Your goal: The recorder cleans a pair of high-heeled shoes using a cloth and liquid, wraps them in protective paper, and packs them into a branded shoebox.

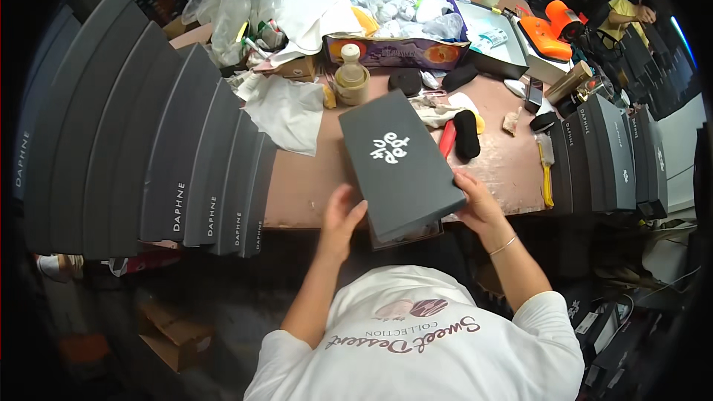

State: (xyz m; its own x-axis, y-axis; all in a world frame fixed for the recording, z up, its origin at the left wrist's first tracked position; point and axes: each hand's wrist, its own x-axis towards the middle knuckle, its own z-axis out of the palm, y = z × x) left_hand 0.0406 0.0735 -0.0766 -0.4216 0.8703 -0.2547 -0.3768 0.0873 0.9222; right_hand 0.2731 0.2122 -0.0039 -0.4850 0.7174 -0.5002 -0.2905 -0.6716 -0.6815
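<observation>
A dark grey shoe box (397, 171) with a white printed mark on its lid is held tilted over the front edge of the table. My right hand (481, 206) grips its right front corner, thumb on the top. Beside the box's left edge is my left hand (343, 221), its thumb and fingers apart; whether the thumb touches the box I cannot tell. Under the front edge of the box a dark, flat rim shows, mostly hidden. Close beyond the box lie a black brush (466, 136) and a red-handled item (447, 139).
Dark shoe boxes (160, 134) stand in a long row at the left, more (605, 152) at the right. At the back are a carton (397, 52) of crumpled plastic, a bottle (351, 78) and white cloth (286, 113). A yellow-handled brush (547, 178) lies at the right. Another person (627, 18) is far right.
</observation>
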